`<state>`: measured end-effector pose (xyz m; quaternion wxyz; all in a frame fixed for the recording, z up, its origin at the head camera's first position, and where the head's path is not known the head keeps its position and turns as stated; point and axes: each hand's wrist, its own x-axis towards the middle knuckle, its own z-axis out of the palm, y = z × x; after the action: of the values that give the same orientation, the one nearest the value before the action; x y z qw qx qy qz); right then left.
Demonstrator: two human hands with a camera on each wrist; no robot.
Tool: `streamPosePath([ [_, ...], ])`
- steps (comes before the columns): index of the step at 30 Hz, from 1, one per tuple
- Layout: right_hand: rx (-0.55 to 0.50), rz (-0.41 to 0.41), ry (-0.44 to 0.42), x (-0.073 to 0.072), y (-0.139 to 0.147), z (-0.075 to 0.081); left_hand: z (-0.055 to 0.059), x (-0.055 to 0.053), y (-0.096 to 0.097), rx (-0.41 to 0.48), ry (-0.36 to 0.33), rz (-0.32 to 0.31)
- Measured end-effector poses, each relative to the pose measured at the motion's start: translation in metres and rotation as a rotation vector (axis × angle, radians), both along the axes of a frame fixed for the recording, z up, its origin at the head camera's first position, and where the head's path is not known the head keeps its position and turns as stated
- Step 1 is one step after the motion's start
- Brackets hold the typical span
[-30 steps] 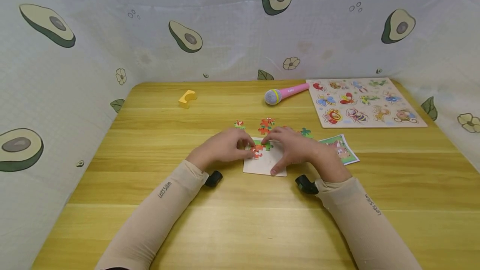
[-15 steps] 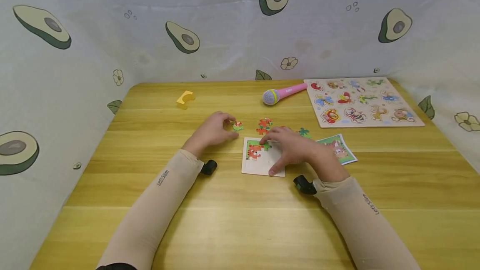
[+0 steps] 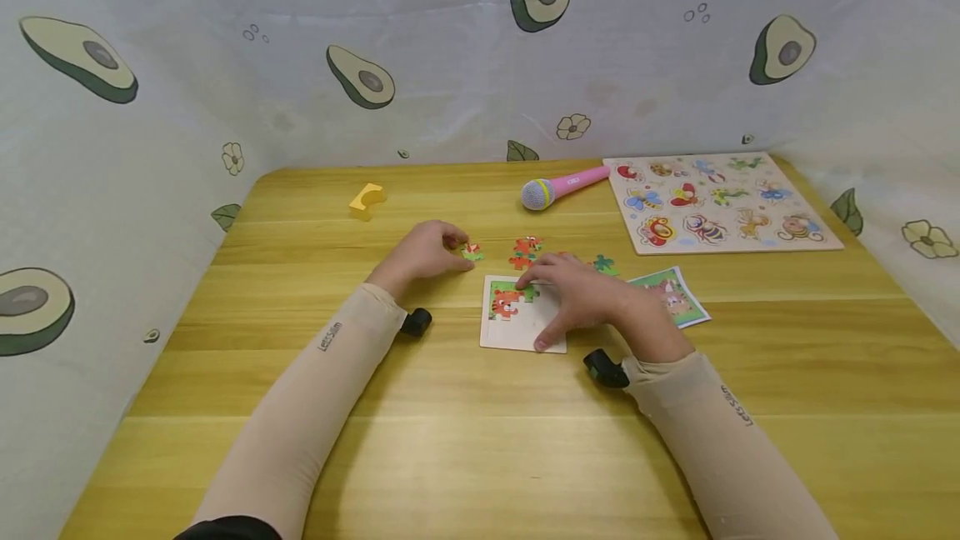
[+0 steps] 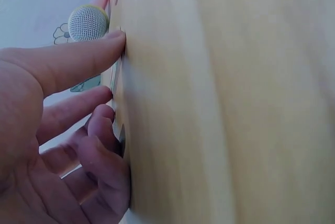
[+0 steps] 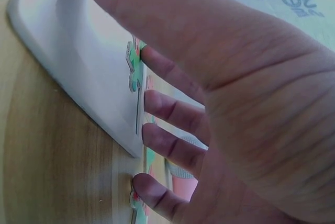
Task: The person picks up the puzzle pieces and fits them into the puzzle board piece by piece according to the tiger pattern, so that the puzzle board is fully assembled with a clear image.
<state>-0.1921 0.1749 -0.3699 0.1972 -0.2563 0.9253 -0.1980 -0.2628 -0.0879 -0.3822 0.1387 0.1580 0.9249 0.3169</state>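
The right hand (image 3: pixel 592 298), fingers spread, presses a square white puzzle board (image 3: pixel 512 335); the left hand (image 3: pixel 422 257) (pinching? cannot tell) meets a red-and-green jigsaw piece (image 3: pixel 472 252).

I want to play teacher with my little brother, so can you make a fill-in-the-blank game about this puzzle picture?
1. The fingers of the person's ____ hand are at a loose jigsaw piece.
2. The jigsaw tray is touched by the ____ hand.
3. The microphone has a ____ handle.
4. The insect puzzle board has ____ rows of four pictures.

Missing words: left; right; pink; three.
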Motion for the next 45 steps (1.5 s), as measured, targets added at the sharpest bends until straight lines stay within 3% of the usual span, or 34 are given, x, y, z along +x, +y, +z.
streamPosePath([
  [14,-0.009,0.0,-0.004,0.0,0.0,-0.001,0.001,0.002,0.0,0.037,-0.025,0.019],
  [22,-0.005,0.002,0.0,0.0,-0.001,0.0,0.0,0.017,-0.006,0.144,-0.008,0.01],
  [25,-0.008,0.009,0.001,0.001,-0.001,0.0,-0.001,0.024,-0.007,0.196,-0.003,-0.036],
  [29,-0.019,0.022,0.005,0.001,-0.002,0.0,-0.001,0.035,-0.007,0.23,-0.021,-0.147],
  [38,-0.031,0.025,0.01,0.0,-0.001,0.002,0.007,0.045,0.0,0.197,-0.042,-0.391],
  [42,-0.03,0.019,0.01,0.0,0.001,0.001,0.007,0.051,0.005,0.173,-0.073,-0.46],
  [45,-0.028,0.018,0.007,0.0,0.001,0.001,0.007,0.055,0.009,0.148,-0.101,-0.478],
])
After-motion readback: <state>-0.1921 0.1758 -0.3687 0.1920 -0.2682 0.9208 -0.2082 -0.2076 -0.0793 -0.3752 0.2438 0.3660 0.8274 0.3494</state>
